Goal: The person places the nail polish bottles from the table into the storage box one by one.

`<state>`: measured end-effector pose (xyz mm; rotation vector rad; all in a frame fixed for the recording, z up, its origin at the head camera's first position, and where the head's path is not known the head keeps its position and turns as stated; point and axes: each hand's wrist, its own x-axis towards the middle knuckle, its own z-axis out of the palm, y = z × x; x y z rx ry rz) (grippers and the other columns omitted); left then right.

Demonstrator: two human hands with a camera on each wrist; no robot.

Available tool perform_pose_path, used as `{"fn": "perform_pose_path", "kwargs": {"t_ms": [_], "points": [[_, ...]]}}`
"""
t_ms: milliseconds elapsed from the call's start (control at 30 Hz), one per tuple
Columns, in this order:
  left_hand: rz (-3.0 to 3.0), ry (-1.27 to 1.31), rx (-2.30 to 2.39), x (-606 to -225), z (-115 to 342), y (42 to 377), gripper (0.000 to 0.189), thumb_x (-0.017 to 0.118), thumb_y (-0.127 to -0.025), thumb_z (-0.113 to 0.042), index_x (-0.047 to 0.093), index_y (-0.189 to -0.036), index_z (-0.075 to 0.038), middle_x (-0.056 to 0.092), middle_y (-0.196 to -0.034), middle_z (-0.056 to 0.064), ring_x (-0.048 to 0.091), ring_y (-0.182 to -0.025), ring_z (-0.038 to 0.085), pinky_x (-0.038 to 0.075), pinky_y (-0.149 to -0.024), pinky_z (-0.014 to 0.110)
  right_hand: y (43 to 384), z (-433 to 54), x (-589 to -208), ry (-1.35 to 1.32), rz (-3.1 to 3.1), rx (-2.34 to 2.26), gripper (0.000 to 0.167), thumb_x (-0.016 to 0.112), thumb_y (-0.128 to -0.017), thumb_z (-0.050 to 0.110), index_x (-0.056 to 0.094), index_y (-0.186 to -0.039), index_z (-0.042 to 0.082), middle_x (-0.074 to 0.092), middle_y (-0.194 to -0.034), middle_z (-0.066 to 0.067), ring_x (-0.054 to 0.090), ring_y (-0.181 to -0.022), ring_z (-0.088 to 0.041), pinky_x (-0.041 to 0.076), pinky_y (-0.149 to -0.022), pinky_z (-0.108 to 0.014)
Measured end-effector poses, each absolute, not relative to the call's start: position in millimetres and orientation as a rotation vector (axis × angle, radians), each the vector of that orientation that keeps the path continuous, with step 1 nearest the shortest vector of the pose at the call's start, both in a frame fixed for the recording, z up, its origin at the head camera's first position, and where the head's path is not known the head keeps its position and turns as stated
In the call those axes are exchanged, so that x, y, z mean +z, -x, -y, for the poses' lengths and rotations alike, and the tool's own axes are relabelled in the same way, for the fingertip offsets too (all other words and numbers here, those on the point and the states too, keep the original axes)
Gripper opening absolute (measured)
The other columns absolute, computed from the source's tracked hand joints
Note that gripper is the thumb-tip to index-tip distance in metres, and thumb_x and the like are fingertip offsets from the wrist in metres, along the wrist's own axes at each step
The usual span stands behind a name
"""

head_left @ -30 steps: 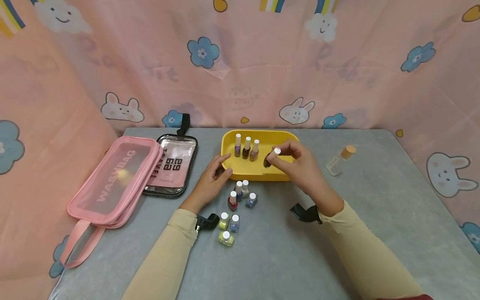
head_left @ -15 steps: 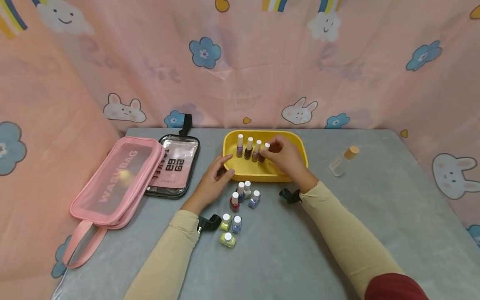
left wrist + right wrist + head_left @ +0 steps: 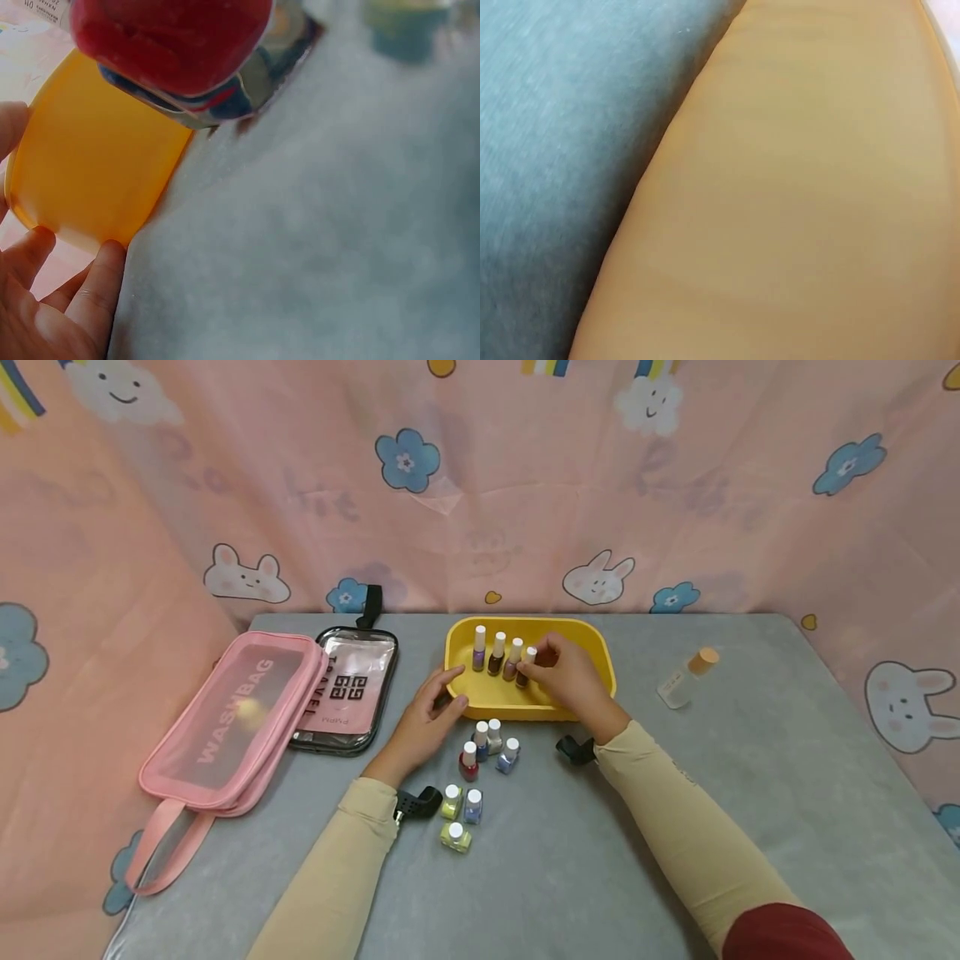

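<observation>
In the head view, my right hand reaches into a yellow tray and pinches a dark nail polish bottle with a white cap. That bottle stands at the right end of a row of nail polish bottles: a purple one, a dark one and a mauve one. At the tray's left end, my left hand rests thumb and fingers on the rim. The left wrist view shows those fingertips against the tray's wall. The right wrist view is filled mostly by the tray's wall.
Several more polish bottles stand before the tray, among them a red one, blue ones and yellow-green ones. A pink wash bag overlaps a black-edged clear pouch at left. A wooden-capped bottle lies at right.
My right hand has moved left inside the tray and brought the dark polish bottle from a tilt to upright beside the mauve one. My left hand stays at the tray's left end.
</observation>
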<state>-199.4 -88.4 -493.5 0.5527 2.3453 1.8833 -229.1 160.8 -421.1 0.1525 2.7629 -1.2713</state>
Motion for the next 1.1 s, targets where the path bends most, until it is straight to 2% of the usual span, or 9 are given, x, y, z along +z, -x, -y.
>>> {"fn": "perform_pose_path", "kwargs": {"t_ms": [267, 500, 733, 933, 1100], "points": [[-2.338, -0.576, 1.893, -492.1, 87.4, 198.6, 0.053, 0.061, -0.110, -0.023, 0.047, -0.160, -0.013, 0.027, -0.173, 0.012, 0.035, -0.153, 0.032, 0.040, -0.120, 0.048, 214.5, -158.8, -411.7, -0.146, -2.849, -1.345, 0.056, 0.079, -0.098, 0.036, 0.055, -0.140, 0.007, 0.060, -0.138, -0.013, 0.053, -0.130, -0.032, 0.048, -0.113, -0.048], [-2.335, -0.583, 1.891, -491.1, 87.9, 199.5, 0.053, 0.061, -0.110, -0.023, 0.046, -0.160, -0.012, 0.025, -0.173, 0.013, 0.034, -0.153, 0.033, 0.040, -0.120, 0.049, 165.5, -151.6, -393.1, 0.057, -2.886, -1.558, 0.048, 0.081, -0.097, 0.031, 0.060, -0.133, 0.006, 0.062, -0.131, -0.011, 0.057, -0.125, -0.032, 0.052, -0.108, -0.053], [-2.348, -0.587, 1.871, -489.5, 88.6, 200.0, 0.054, 0.060, -0.111, -0.022, 0.045, -0.161, -0.011, 0.025, -0.172, 0.016, 0.035, -0.153, 0.033, 0.040, -0.120, 0.048, 118.4, -144.9, -411.8, 0.217, -2.768, -1.585, 0.045, 0.087, -0.091, 0.018, 0.063, -0.127, 0.003, 0.066, -0.126, -0.015, 0.063, -0.120, -0.032, 0.054, -0.105, -0.054], [-2.356, -0.586, 1.870, -488.4, 89.0, 200.7, 0.053, 0.059, -0.111, -0.022, 0.045, -0.161, -0.012, 0.028, -0.171, 0.016, 0.036, -0.153, 0.032, 0.040, -0.120, 0.048, 107.7, -139.0, -437.0, 0.151, -2.670, -1.564, 0.045, 0.089, -0.089, 0.018, 0.065, -0.125, 0.007, 0.067, -0.124, -0.007, 0.064, -0.117, -0.027, 0.056, -0.103, -0.048], [-2.344, -0.596, 1.877, -490.5, 88.9, 200.9, 0.053, 0.059, -0.111, -0.021, 0.045, -0.160, -0.010, 0.028, -0.171, 0.017, 0.036, -0.152, 0.033, 0.039, -0.121, 0.047, 109.7, -138.2, -451.1, 0.136, -2.659, -1.556, 0.036, 0.088, -0.089, 0.013, 0.067, -0.118, 0.006, 0.068, -0.116, -0.007, 0.068, -0.111, -0.026, 0.059, -0.099, -0.044]]}}
